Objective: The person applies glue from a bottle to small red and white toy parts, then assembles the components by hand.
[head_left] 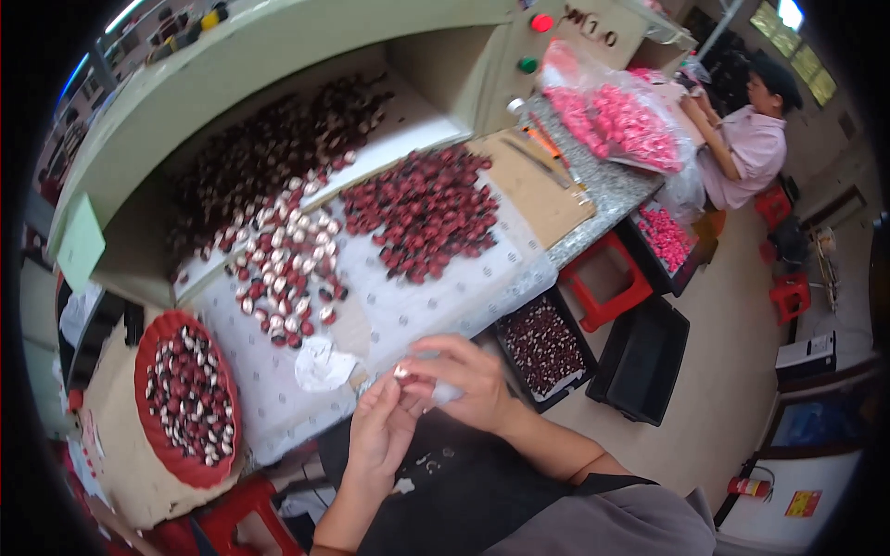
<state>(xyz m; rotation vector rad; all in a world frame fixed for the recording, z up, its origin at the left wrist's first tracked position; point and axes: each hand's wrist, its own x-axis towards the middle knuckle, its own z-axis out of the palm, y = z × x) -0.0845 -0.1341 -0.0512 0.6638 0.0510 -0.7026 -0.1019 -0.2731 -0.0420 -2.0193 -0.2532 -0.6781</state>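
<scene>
My left hand (382, 428) and my right hand (475, 378) meet just past the near edge of the bench, fingertips pinched together on a small dark-red and white piece (402, 373). A whitish scrap, perhaps cloth (446, 392), shows under my right fingers. Beyond my hands lies a pile of red and white rounded pieces (287, 264), and right of it a heap of dark-red ones (431, 213). A crumpled white cloth (323, 365) rests on the patterned sheet (394, 310). The pieces' exact kind is too small to make out.
A red scalloped basin (151, 394) of similar pieces stands at left. Many more fill the booth recess (278, 139). Black crates (640, 361) and a red stool (607, 278) sit right of the bench. Far right, a co-worker (746, 148) works near bagged pink pieces (630, 120).
</scene>
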